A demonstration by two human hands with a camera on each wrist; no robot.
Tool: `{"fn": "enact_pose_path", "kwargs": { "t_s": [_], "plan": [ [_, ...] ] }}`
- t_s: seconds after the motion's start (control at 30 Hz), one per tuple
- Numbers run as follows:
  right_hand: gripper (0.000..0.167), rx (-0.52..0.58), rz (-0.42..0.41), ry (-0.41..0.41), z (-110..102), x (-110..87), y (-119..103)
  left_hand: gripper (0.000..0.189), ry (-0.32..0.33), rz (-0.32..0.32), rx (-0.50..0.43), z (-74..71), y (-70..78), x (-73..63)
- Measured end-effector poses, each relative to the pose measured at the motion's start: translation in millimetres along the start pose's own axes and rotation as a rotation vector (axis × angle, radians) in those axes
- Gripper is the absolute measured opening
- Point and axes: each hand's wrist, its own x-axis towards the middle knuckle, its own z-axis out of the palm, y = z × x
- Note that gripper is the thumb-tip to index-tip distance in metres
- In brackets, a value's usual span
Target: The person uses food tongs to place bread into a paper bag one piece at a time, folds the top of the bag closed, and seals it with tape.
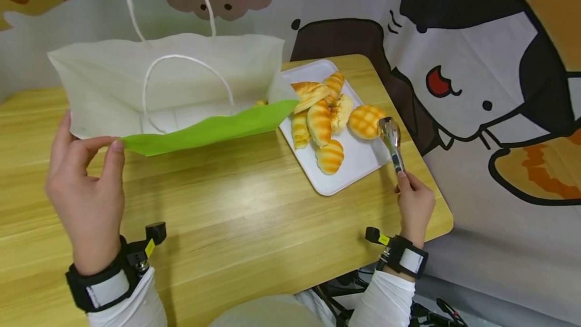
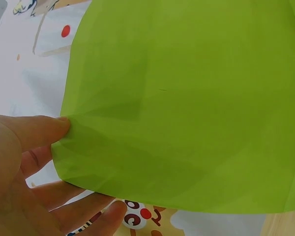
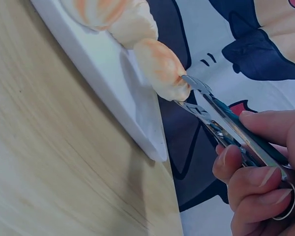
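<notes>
My left hand (image 1: 88, 185) pinches the near left corner of a green paper bag (image 1: 213, 127), white inside, whose mouth gapes upward. In the left wrist view, the thumb presses on the bag's green face (image 2: 187, 108) and the other fingers reach behind it. My right hand (image 1: 415, 203) grips metal tongs (image 1: 394, 140) by their handles. The tongs' tips pinch the edge of a round, cross-scored bun (image 1: 367, 121), also seen in the right wrist view as a pale bun (image 3: 162, 69). That bun overlaps the right side of a white tray (image 1: 333, 183).
Several other breads (image 1: 319, 120) lie grouped on the tray, beside the bag's right end. White handles (image 1: 181, 58) stand up from the bag. The wooden table (image 1: 236, 226) ends just right of the tray, and a cartoon-printed cloth (image 1: 476, 79) hangs behind it.
</notes>
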Motion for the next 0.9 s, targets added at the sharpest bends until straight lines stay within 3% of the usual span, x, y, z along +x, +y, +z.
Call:
{"fn": "enact_pose_path", "kwargs": {
  "t_s": [0.1,0.27,0.37,0.63,0.77,0.9],
  "plan": [
    [0.046,0.038,0.000,0.000,-4.4,-0.6,0.0,0.023,-0.010,0.020,0.019,-1.0,-0.9,-0.4],
    [0.040,0.140,-0.005,0.016,-12.3,-3.5,-4.1,0.021,0.003,-0.007,0.006,-0.9,-1.3,-1.5],
    [0.035,0.220,-0.014,0.027,-17.2,-6.9,-8.7,0.019,0.013,-0.033,-0.011,0.4,-0.3,-1.6],
    [0.027,0.497,-0.035,0.029,-27.4,-17.0,-35.2,0.018,0.024,-0.008,-0.026,-3.1,2.3,-0.1],
    [0.028,0.562,-0.033,0.031,-34.2,-25.6,-49.9,0.017,0.023,-0.026,-0.019,-4.5,9.4,0.2],
    [0.028,0.576,-0.084,0.028,-40.4,-38.6,-61.1,0.018,-0.006,-0.044,0.022,-5.6,5.5,-2.6]
  ]
}}
